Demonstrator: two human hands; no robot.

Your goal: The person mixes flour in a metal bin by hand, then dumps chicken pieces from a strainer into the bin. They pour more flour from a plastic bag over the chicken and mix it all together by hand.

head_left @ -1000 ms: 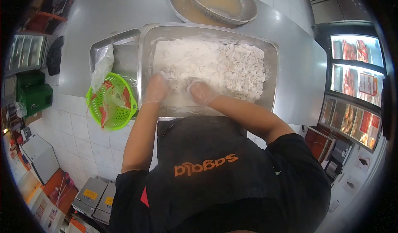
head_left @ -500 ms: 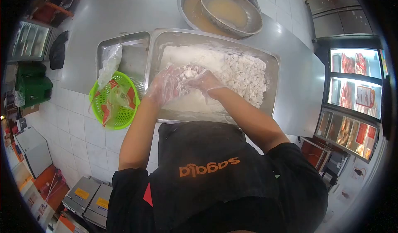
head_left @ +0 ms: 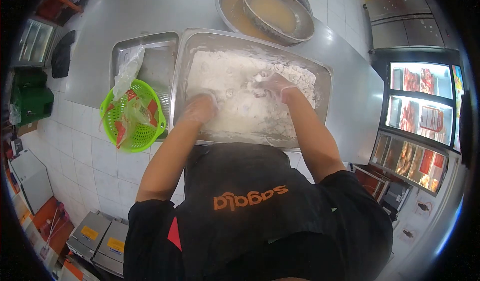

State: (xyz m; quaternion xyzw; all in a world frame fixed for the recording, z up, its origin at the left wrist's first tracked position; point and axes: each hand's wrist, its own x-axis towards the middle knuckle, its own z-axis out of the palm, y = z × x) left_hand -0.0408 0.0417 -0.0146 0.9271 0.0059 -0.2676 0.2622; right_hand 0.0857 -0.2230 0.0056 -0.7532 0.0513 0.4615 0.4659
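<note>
White flour (head_left: 235,113) fills the large steel pan (head_left: 327,106) in front of me, with lumpy coated pieces (head_left: 297,73) gathered at its right side. Both my hands wear thin clear plastic gloves dusted with flour. My left hand (head_left: 200,108) is down at the pan's left side, its fingertips sunk in the flour and hidden. Across from it, my right hand (head_left: 276,85) reaches into the flour near the coated pieces, fingers apart and partly covered with white. Whatever lies under the flour there cannot be made out.
Behind the pan stands a steel bowl (head_left: 225,6) of cloudy liquid with a mesh strainer (head_left: 305,33) in it. To the left are a shallow steel tray (head_left: 160,68), a plastic bag (head_left: 130,71) and a green basket (head_left: 106,108) holding wrappers. Lit display fridges (head_left: 422,98) stand right.
My hands were together over the flour at the left centre; now they are apart. The right has moved right, the left down into the flour. The coated pieces at right look more covered with flour.
</note>
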